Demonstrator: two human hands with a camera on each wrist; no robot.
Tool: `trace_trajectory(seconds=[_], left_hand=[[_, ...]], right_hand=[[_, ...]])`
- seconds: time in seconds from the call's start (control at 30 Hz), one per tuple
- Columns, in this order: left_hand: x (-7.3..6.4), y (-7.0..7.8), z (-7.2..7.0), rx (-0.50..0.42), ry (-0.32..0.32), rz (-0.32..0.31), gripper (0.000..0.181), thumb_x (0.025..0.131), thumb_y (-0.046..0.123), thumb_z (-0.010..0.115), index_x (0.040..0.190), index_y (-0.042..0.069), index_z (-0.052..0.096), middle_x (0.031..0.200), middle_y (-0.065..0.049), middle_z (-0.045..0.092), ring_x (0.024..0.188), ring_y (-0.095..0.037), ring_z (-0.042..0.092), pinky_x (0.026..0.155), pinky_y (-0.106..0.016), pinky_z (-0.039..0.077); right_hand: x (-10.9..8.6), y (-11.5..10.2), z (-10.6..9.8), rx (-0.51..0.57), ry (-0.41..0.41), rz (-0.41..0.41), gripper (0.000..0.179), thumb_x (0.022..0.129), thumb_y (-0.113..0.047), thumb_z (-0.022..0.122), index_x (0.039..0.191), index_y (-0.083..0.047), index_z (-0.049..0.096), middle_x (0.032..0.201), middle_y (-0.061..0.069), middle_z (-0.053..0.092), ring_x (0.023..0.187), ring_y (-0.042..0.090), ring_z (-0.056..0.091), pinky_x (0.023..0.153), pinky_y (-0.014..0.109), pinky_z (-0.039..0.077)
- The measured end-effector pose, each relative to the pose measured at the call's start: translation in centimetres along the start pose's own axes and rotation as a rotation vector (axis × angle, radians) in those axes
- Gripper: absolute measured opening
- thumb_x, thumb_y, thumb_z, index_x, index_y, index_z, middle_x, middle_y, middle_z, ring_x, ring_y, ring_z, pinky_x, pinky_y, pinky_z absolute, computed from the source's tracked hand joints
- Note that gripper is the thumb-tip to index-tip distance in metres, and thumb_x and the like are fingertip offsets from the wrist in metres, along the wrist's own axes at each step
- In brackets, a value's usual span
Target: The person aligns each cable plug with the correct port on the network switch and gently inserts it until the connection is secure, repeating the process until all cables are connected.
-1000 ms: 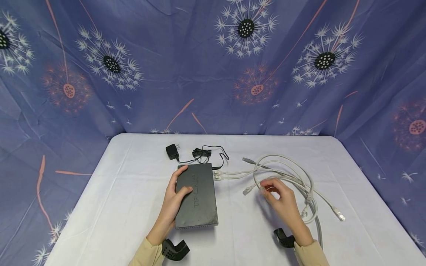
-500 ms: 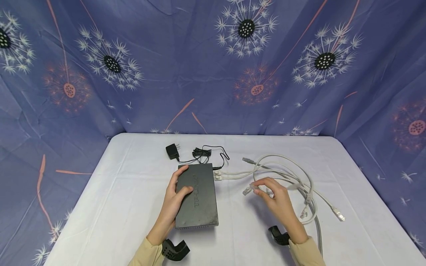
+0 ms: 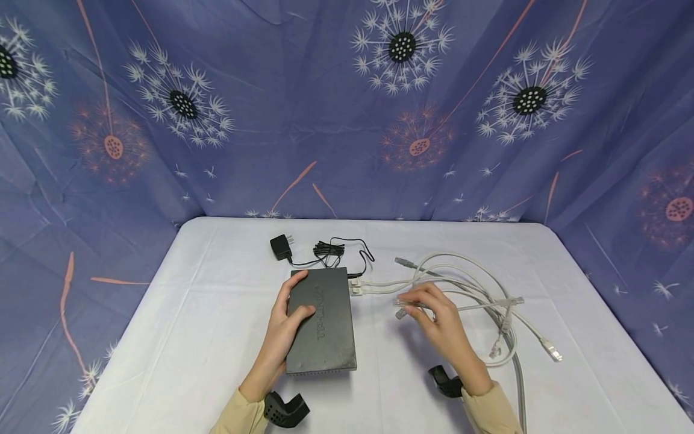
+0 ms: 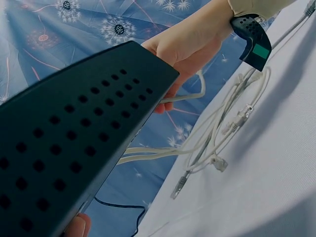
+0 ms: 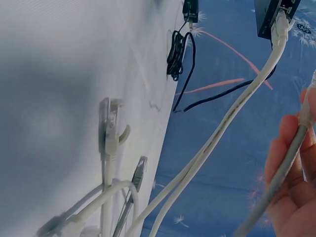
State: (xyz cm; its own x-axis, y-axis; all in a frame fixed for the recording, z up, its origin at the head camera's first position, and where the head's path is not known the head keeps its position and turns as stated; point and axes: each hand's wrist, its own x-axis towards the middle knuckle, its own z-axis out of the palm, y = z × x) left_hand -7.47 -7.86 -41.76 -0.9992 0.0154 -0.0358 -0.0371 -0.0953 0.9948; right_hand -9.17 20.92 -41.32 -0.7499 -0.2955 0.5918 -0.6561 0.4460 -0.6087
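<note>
In the head view, my left hand (image 3: 283, 322) grips the left side of a dark TP-LINK network switch (image 3: 325, 331), thumb on its top. Its vent-holed side (image 4: 84, 123) fills much of the left wrist view. Two white network cables (image 3: 379, 287) are plugged into its right side, beside a thin black power cord. To the right, my right hand (image 3: 440, 316) pinches the clear plug end (image 3: 401, 302) of another network cable, which points toward the switch. That cable (image 5: 289, 158) trails down past the fingers in the right wrist view. The plug tip is apart from the ports.
A black power adapter (image 3: 281, 247) and bundled cord (image 3: 328, 249) lie behind the switch. Coiled grey and white cables (image 3: 490, 289) spread at right with several loose plugs; one plug (image 5: 112, 121) lies near my right hand. A patterned curtain (image 3: 303, 120) hangs behind the white table (image 3: 217, 301).
My right hand has moved left toward the switch with the pinched plug, drawing its cable out straighter from the coil; the cable's other end shows at right. The left hand and switch have barely moved.
</note>
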Motion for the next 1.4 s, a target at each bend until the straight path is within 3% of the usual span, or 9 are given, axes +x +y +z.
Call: trace_trajectory(seconds=[0.3,0.53,0.8,1.4], left_hand=[[-0.1,0.1,0.1,0.021,0.002,0.0,0.062,0.086,0.004,0.055,0.142,0.029,0.043,0.152,0.003,0.022,0.137,-0.023,0.02,0.1,-0.053,0.02],[-0.1,0.1,0.2,0.017,-0.002,0.0,0.063,0.085,0.002,0.055,0.141,0.028,0.044,0.15,0.002,0.029,0.131,-0.022,0.031,0.1,-0.048,0.023],[-0.1,0.2,0.4,-0.006,-0.016,-0.003,0.064,0.085,0.0,0.055,0.142,0.028,0.043,0.147,0.0,0.034,0.124,-0.022,0.037,0.097,-0.045,0.027],[-0.2,0.3,0.7,-0.016,-0.029,0.011,0.064,0.084,0.0,0.055,0.142,0.026,0.044,0.145,-0.002,0.036,0.121,-0.022,0.039,0.096,-0.043,0.029]], right_hand=[[0.8,-0.7,0.9,0.0,0.016,-0.016,0.031,0.073,0.013,0.073,0.099,-0.003,0.07,0.091,0.003,0.064,0.077,0.014,0.06,0.069,0.02,0.049],[2.2,-3.8,1.1,-0.037,0.064,-0.022,0.032,0.064,0.021,0.075,0.086,-0.001,0.065,0.081,0.008,0.064,0.068,0.021,0.058,0.058,0.036,0.052],[1.5,-1.6,2.3,-0.022,0.047,-0.049,0.036,0.063,0.022,0.075,0.089,-0.003,0.068,0.086,0.007,0.062,0.073,0.022,0.059,0.061,0.035,0.052],[2.3,-2.4,3.3,0.008,-0.02,-0.047,0.028,0.072,0.014,0.073,0.092,-0.007,0.07,0.093,-0.003,0.062,0.084,0.014,0.062,0.074,0.026,0.051]])
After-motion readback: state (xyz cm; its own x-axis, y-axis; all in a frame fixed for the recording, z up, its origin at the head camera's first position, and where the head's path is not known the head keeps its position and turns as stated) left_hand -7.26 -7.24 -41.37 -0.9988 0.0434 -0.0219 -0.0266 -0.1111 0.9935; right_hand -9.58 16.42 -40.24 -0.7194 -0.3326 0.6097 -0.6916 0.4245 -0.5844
